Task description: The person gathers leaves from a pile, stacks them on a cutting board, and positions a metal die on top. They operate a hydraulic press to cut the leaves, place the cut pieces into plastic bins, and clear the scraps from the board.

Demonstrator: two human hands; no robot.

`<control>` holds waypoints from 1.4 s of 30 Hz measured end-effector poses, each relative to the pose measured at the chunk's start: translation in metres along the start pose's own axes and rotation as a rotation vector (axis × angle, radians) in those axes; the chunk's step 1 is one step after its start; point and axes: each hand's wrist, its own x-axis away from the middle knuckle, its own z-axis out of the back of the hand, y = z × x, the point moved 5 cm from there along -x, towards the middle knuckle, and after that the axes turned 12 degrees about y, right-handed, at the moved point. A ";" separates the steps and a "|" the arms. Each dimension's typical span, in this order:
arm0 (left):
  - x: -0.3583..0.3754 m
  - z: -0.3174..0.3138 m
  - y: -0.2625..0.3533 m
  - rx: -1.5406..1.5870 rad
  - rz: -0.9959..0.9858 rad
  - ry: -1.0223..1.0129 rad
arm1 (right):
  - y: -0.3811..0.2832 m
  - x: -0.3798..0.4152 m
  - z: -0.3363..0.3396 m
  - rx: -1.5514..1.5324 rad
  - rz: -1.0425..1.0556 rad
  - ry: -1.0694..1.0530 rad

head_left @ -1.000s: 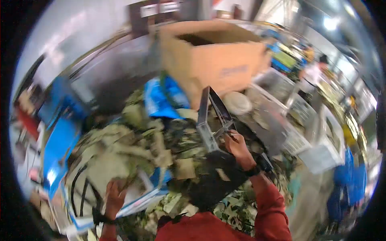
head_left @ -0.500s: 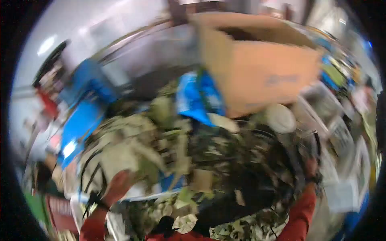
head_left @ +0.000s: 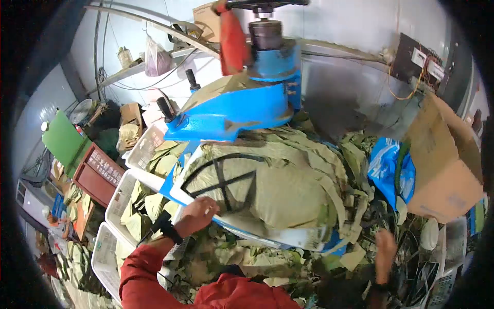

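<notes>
Hands were well apart, left hand [head_left: 197,215] right by the black frame [head_left: 222,184] lying on pale sheets [head_left: 293,198] toward the table's [head_left: 179,196] left edge, right hand [head_left: 385,252] kinda blurry near scraps [head_left: 352,258] past the front right corner, and honestly couldn't tell if either gripped anything.

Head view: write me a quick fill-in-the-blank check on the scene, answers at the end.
1. The hand nearest the black frame is the person's ___ one.
2. Seen from the person, the blue machine stands on the ___ side (near or far) of that frame.
3. The plastic bag beside the cardboard box is mainly ___.
4. The crates at the picture's lower left are coloured ___.

Missing words: left; far; blue; white.
</notes>
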 end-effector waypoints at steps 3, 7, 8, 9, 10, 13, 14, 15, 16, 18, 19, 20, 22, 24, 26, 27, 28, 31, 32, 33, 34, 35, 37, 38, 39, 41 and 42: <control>-0.003 -0.019 -0.032 -0.005 -0.312 -0.095 | -0.146 0.042 -0.166 -0.057 0.259 -0.428; -0.010 -0.019 -0.029 -0.053 -0.443 -0.294 | -0.283 0.080 -0.332 0.088 1.089 -0.394; -0.009 -0.015 -0.028 -0.051 -0.475 -0.347 | -0.281 0.083 -0.359 0.153 1.085 -0.439; -0.010 -0.013 -0.028 -0.051 -0.475 -0.398 | -0.279 0.085 -0.381 0.221 1.079 -0.485; -0.011 -0.012 -0.027 -0.049 -0.472 -0.440 | -0.278 0.085 -0.397 0.291 1.080 -0.532; -0.006 -0.014 -0.037 0.051 -0.497 -0.332 | -0.296 0.082 -0.404 0.272 1.113 -0.635; -0.006 -0.014 -0.039 0.102 -0.513 -0.251 | -0.306 0.081 -0.400 0.272 1.133 -0.653; -0.006 -0.010 -0.039 0.128 -0.552 -0.217 | -0.322 0.086 -0.391 0.251 1.233 -0.571; -0.006 -0.011 -0.042 0.177 -0.515 -0.253 | -0.338 0.094 -0.384 0.257 1.271 -0.612; -0.007 -0.012 -0.047 0.264 -0.484 -0.355 | -0.364 0.112 -0.374 0.286 1.309 -0.664; -0.008 -0.014 -0.045 0.276 -0.505 -0.402 | -0.368 0.117 -0.372 0.245 1.305 -0.658; -0.007 -0.012 -0.045 0.262 -0.516 -0.445 | -0.369 0.120 -0.366 0.222 1.290 -0.640; -0.015 -0.003 -0.041 0.181 -0.557 -0.529 | -0.355 0.123 -0.349 0.203 1.156 -0.503; -0.022 0.023 -0.018 -0.015 -0.861 -0.480 | -0.335 0.122 -0.313 0.289 0.951 -0.373; -0.027 0.064 0.034 -0.066 -1.099 -0.351 | -0.302 0.112 -0.273 0.341 0.609 -0.405; -0.027 0.082 0.053 0.084 -1.172 -0.349 | -0.288 0.111 -0.242 0.344 0.478 -0.326; -0.033 0.097 0.070 0.233 -1.232 -0.349 | -0.274 0.115 -0.214 0.339 0.354 -0.248; -0.043 0.099 0.107 0.465 -1.222 -0.460 | -0.185 0.143 -0.123 0.410 0.283 0.219; -0.047 0.090 0.111 0.455 -1.195 -0.457 | -0.153 0.151 -0.090 0.414 -0.083 0.202; -0.059 0.072 0.108 0.443 -1.153 -0.449 | -0.126 0.160 -0.062 0.584 -0.274 0.245; -0.065 0.057 0.105 0.414 -1.095 -0.420 | -0.101 0.174 -0.033 0.511 -0.370 0.379; -0.070 0.045 0.111 0.427 -1.095 -0.365 | -0.072 0.187 -0.012 0.664 -0.236 0.417; -0.090 0.007 0.119 0.370 -0.990 -0.366 | -0.021 0.199 0.017 0.510 -0.463 0.487; -0.103 -0.012 0.128 0.335 -0.967 -0.322 | 0.009 0.205 0.025 0.618 -0.289 0.572; -0.117 -0.033 0.137 0.300 -0.949 -0.281 | 0.032 0.208 0.031 0.682 -0.446 0.467; -0.149 -0.076 0.146 0.263 -0.916 -0.181 | 0.142 0.247 0.028 0.747 -0.175 0.565; -0.169 -0.104 0.135 0.207 -0.882 -0.214 | 0.134 0.241 0.025 0.752 -0.175 0.496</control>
